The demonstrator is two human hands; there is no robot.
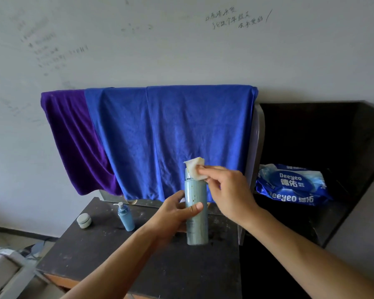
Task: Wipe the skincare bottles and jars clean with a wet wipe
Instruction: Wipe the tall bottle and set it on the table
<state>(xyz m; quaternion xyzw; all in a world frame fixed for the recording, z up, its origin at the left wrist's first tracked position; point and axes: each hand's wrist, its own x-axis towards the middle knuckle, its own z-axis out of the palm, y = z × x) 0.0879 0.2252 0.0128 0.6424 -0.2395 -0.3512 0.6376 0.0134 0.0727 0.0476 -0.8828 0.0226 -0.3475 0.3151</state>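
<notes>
Left hand (175, 214) held the tall bottle (196, 214) upright above the tabletop (138, 262), grip closed round its middle. Right hand (229, 190) pinched the wet wipe (195, 170) against the bottle's top. Pump bottle (125, 217) and small jar (84, 220) stood left of the tall bottle; wipes pack (294, 184) lay to its right.

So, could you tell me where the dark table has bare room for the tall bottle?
Bare tabletop runs along the near edge, in front of the tall bottle. The back left corner is crowded: the jar and pump bottle stand there.
</notes>
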